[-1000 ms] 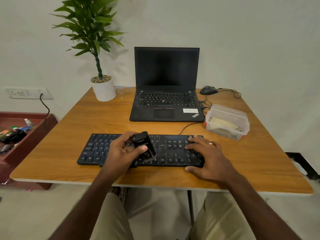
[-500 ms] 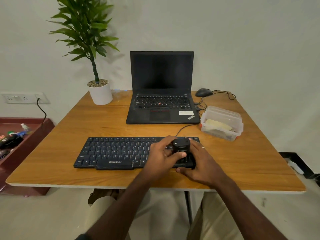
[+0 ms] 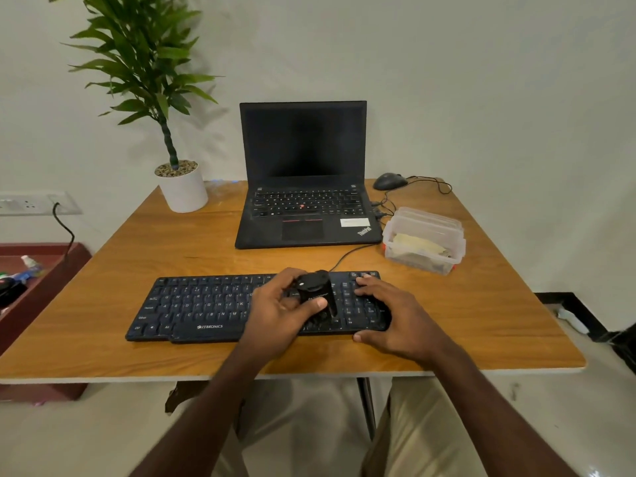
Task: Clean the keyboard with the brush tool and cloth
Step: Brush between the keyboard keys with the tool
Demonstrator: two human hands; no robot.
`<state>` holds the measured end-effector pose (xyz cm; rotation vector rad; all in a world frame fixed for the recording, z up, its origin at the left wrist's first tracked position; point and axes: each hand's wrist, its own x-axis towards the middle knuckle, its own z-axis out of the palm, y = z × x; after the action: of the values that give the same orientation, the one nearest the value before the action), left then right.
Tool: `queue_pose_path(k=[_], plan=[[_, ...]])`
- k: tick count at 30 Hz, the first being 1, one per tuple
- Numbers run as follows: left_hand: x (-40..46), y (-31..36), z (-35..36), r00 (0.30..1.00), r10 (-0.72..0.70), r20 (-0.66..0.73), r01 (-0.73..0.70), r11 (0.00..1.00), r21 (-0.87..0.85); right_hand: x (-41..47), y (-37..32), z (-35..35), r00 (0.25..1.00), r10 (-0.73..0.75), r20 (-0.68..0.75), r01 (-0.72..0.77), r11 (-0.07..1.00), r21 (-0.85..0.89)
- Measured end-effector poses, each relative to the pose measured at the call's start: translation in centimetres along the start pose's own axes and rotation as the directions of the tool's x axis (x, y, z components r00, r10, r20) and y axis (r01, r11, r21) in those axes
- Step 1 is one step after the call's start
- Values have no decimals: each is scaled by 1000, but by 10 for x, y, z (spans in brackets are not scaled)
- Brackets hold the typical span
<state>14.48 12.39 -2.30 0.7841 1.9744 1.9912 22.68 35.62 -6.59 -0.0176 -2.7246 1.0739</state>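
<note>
Gripping brush tool [image 3: 315, 294], left hand [image 3: 280, 309]; right hand [image 3: 395, 316] flat on keyboard [image 3: 206, 306]; tub [image 3: 424, 241] holds cloth [image 3: 418, 244]

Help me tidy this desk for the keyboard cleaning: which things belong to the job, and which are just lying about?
In use:
- flat black Zebronics keyboard
- black round-topped brush tool, gripped by left hand
- right hand, steadying the keyboard

Lying about:
- open black laptop
- potted green plant, white pot
- black wired mouse
- clear lidded plastic box

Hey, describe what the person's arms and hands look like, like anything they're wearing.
Both forearms are bare, with no sleeves, watch or gloves in view. No ring can be made out on the left hand or the right hand at this sharpness. Beige trousers show below the table.
</note>
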Motion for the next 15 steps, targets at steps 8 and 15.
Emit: queue_pose_path(k=[8, 15], plan=[[15, -5, 68, 990, 114, 87, -122, 988, 91, 0, 1, -15, 991, 108, 79, -125, 958, 258], [19, -15, 91, 999, 44, -25, -45, 998, -39, 3, 7, -16, 989, 119, 84, -140, 931, 338]])
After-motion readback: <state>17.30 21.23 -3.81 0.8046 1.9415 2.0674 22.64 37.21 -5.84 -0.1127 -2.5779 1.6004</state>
